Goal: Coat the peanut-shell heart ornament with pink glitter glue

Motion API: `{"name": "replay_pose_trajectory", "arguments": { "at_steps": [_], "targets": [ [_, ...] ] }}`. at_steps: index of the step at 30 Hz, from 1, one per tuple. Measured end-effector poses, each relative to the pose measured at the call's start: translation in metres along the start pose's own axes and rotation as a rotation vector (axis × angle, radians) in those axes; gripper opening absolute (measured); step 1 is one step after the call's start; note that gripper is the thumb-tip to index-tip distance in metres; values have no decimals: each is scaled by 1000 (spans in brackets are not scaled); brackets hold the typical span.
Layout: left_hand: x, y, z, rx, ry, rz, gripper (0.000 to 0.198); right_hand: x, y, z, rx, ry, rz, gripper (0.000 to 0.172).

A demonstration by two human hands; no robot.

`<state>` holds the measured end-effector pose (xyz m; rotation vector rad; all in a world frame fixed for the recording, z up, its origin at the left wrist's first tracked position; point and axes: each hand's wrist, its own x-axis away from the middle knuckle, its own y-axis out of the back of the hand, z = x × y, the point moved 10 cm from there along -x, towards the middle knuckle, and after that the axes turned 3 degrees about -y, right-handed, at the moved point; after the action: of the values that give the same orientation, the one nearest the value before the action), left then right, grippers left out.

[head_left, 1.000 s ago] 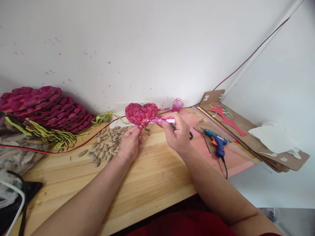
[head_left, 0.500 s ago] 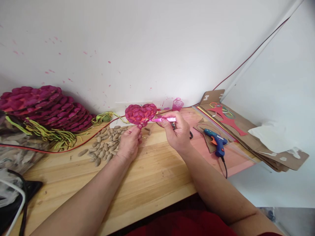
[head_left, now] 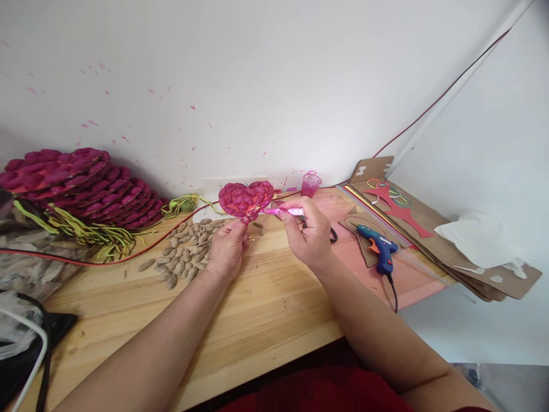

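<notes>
A heart-shaped piece covered in magenta-painted peanuts (head_left: pixel 244 196) is pinched at its lower point by my left hand (head_left: pixel 229 246), fingers closed. My right hand (head_left: pixel 309 232) grips a slim paintbrush (head_left: pixel 291 212) with a white and pink handle. The brush's pink tip meets the lower right edge of the heart. Unpainted peanuts (head_left: pixel 184 257) lie loose beside my left hand. Behind my right hand stands a clear cup of pink paint (head_left: pixel 310 184). A dark loop, perhaps a scissors handle, shows partly behind that hand.
Stacked magenta peanut pieces (head_left: pixel 86 189) and yellow-green yarn (head_left: pixel 92 229) are at the left, with a red cord (head_left: pixel 141 252) running past. At the right lie a blue glue gun (head_left: pixel 380 247), cardboard sheets (head_left: pixel 484 280) and a red paper cutout (head_left: pixel 398 212). A paint-spattered wall rises behind.
The brush and my right hand have shifted very slightly, its tip still by the heart's lower right edge. My left hand keeps its hold; the whole view has moved a little.
</notes>
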<state>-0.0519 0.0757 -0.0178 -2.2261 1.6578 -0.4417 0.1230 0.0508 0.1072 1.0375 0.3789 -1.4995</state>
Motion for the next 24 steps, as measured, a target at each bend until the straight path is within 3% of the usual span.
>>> {"name": "replay_pose_trajectory", "arguments": {
  "at_steps": [16, 24],
  "targets": [
    [0, -1, 0, -15, -6, 20, 31, 0, 1, -6, -7, -31, -10, 7],
    [-1, -1, 1, -84, -66, 51, 42, -1, 3, -13, 35, -49, -12, 9]
  ]
}}
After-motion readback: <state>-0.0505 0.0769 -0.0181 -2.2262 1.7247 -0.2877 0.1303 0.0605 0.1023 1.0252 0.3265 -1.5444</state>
